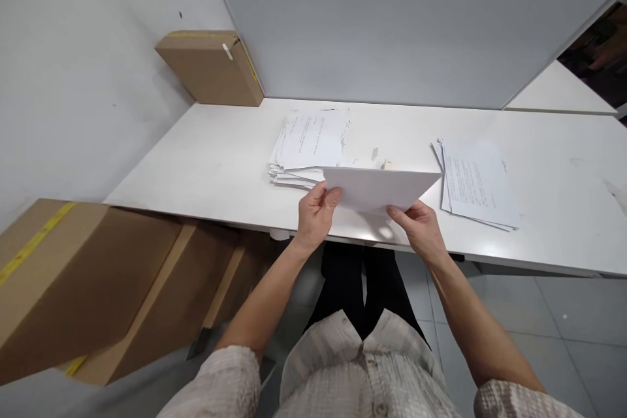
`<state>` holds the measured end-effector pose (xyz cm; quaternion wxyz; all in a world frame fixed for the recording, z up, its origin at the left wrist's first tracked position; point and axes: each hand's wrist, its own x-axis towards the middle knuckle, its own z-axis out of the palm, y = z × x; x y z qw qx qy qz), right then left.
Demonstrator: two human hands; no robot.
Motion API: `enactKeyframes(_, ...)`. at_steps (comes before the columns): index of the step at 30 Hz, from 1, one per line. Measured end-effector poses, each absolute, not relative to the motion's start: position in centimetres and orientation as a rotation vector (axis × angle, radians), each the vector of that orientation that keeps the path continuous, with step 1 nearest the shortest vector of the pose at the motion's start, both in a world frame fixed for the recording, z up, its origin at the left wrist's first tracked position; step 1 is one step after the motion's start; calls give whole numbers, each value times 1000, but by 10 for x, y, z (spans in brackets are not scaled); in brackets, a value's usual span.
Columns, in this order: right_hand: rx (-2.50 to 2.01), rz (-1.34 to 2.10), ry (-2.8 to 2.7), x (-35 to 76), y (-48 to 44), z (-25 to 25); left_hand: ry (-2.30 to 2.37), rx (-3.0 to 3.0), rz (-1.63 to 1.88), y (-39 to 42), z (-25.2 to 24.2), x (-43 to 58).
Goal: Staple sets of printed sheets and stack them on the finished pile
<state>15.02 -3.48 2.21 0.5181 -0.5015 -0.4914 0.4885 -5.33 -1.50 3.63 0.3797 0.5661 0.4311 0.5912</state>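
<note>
Between my two hands a white sheet of paper (382, 188) is held up, tilted, above the front part of the table. My left hand (316, 214) pinches its left edge, thumb on the side facing me. At the lower right edge, my right hand (420, 227) grips it the same way. Whether it is one sheet or several I cannot tell. Just beyond my left hand lies a thick, uneven stack of printed papers (313, 137). A thinner pile of printed papers (475, 183) rests to the right of my right hand.
The white table (206, 157) runs along a grey partition (392, 26). A cardboard box (210, 72) stands at its back left corner. Large cardboard boxes (88, 274) are stacked at the lower left, beside the table's front edge. A small pale object (386, 164) lies behind the held paper.
</note>
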Motion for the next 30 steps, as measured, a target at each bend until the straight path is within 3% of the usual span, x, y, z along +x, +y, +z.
enactKeyframes(9,-1184,1042,-1188,149,-34,18,1119,1414,1523,-12,37,-50)
enactKeyframes(15,-1412,946,-1241,158,-55,36,1196,1383,1433,-25,53,-48)
enactKeyframes(23,-1562,1602,-787,176,-103,8,1223,1176,954,-50,7,-40)
enactKeyframes(30,-1586,1609,-612,197,-102,-4,1297,1377,770,-33,-4,-8)
